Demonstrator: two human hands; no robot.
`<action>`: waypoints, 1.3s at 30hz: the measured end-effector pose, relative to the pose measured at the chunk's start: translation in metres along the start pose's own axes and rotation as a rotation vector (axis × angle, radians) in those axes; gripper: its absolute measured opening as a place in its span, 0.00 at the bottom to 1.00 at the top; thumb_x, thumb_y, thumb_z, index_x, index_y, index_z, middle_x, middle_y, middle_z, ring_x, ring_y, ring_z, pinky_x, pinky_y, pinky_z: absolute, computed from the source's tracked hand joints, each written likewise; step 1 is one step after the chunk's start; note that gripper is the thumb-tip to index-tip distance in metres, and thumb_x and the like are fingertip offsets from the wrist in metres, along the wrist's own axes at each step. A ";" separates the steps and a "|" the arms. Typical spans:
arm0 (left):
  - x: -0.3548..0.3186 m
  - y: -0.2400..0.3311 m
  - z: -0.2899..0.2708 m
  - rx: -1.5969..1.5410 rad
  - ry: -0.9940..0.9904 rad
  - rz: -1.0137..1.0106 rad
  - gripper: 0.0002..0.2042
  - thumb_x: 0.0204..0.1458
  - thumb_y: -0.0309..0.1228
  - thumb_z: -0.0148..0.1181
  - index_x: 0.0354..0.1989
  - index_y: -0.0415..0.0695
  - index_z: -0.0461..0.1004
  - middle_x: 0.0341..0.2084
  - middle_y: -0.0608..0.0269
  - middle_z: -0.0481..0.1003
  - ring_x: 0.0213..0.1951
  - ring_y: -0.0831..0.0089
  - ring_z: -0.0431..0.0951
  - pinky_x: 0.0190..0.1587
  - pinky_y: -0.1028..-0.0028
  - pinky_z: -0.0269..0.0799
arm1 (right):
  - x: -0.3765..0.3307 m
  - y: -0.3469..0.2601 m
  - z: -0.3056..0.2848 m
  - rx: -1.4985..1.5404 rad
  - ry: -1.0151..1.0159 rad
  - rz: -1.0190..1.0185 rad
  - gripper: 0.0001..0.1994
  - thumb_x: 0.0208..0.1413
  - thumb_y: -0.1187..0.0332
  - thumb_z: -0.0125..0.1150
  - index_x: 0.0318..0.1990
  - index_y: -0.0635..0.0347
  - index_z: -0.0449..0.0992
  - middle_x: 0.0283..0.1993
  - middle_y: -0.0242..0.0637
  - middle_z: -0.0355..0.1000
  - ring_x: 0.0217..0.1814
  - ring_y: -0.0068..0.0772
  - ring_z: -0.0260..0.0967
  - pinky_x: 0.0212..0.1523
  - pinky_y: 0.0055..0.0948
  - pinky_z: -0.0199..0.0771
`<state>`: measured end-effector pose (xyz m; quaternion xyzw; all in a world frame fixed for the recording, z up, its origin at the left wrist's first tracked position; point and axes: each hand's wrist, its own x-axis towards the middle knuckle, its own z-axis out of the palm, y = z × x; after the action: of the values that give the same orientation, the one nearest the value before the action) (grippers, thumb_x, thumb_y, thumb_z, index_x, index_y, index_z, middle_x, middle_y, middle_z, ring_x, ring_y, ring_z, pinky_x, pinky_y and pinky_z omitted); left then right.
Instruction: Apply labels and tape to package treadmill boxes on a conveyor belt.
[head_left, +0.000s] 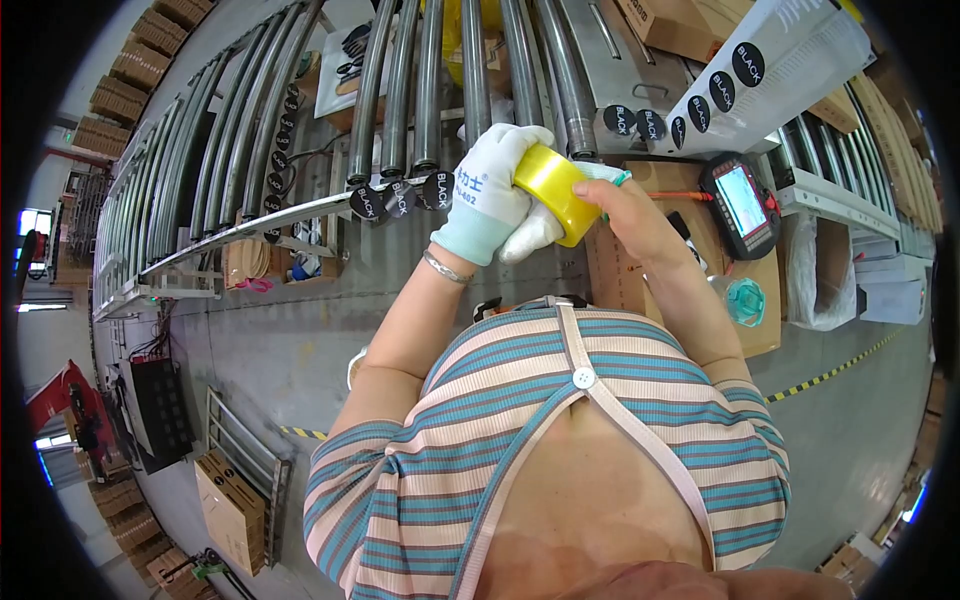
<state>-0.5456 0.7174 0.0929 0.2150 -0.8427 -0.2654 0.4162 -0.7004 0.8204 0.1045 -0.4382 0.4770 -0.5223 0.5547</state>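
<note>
A roll of yellow packing tape [562,200] is held up in front of my chest, between both hands. My left hand [488,195], in a white knit glove with a pale teal cuff, is closed round its left side, with the glove's thumb below the roll. From the right, my right hand [635,218] presses its bare thumb on the roll; its other fingers are mostly hidden behind. White cloth with a teal edge [622,178] shows beside that thumb. The metal rollers [475,85] of a conveyor lie just beyond my hands.
Right of my hands, a handheld device with a lit screen [740,205] rests over cardboard [650,275], near a clear container with a teal lid [745,300]. A large translucent white bag [770,75] leans at the far right. Black round labels [400,200] line the conveyor's near edge.
</note>
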 end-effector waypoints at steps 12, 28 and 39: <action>0.005 0.008 0.000 0.064 -0.003 0.128 0.20 0.34 0.27 0.63 0.41 0.44 0.71 0.35 0.58 0.72 0.39 0.59 0.73 0.43 0.68 0.69 | 0.004 -0.008 -0.001 -0.011 -0.047 0.053 0.14 0.55 0.65 0.48 0.40 0.65 0.74 0.35 0.30 0.72 0.38 0.19 0.66 0.39 0.23 0.64; 0.005 0.017 0.000 0.246 -0.052 0.214 0.20 0.38 0.27 0.61 0.44 0.45 0.71 0.36 0.58 0.72 0.40 0.58 0.73 0.44 0.66 0.69 | 0.007 0.003 0.007 -0.033 0.002 0.016 0.16 0.61 0.59 0.51 0.44 0.64 0.73 0.36 0.26 0.71 0.37 0.15 0.65 0.37 0.20 0.65; -0.004 -0.006 0.006 -0.967 -0.013 -0.433 0.16 0.46 0.18 0.58 0.46 0.41 0.69 0.39 0.64 0.71 0.42 0.77 0.72 0.47 0.75 0.70 | -0.006 -0.011 0.005 -0.065 -0.198 -0.190 0.17 0.62 0.60 0.50 0.49 0.64 0.70 0.42 0.29 0.69 0.44 0.18 0.62 0.46 0.22 0.63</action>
<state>-0.5477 0.7166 0.0838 0.1659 -0.5628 -0.7049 0.3985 -0.6969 0.8256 0.1167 -0.5484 0.3928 -0.5109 0.5329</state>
